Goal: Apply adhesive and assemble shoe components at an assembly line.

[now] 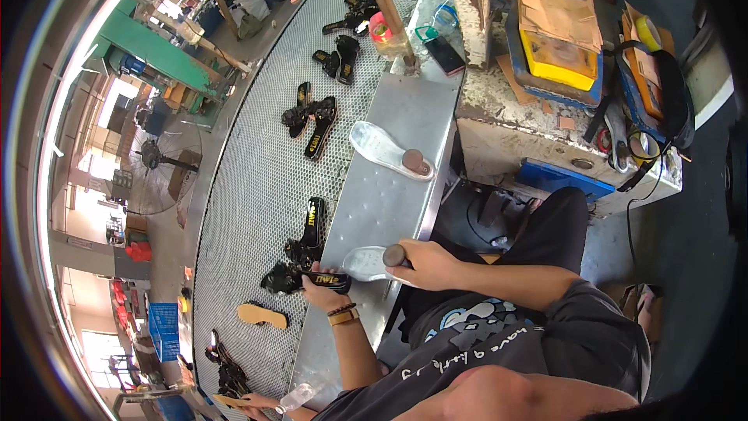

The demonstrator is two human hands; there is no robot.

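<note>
My left hand, with a bracelet and a wristband on its wrist, grips a black sandal by its sole end at the conveyor's near edge. The sandal's dark strap part lies toward the mesh. My right hand is closed around the brown knob of a clear, sole-shaped plate, just beside the sandal over the metal ledge. A second sole-shaped plate with a brown knob lies farther along that ledge. Another black sandal rests on the mesh close to my left hand.
The mesh conveyor belt carries several black sandals and a tan insole. A co-worker's hand is at the lower left. A phone, a tape roll and a yellow tray are at the far right. A wooden post rises there.
</note>
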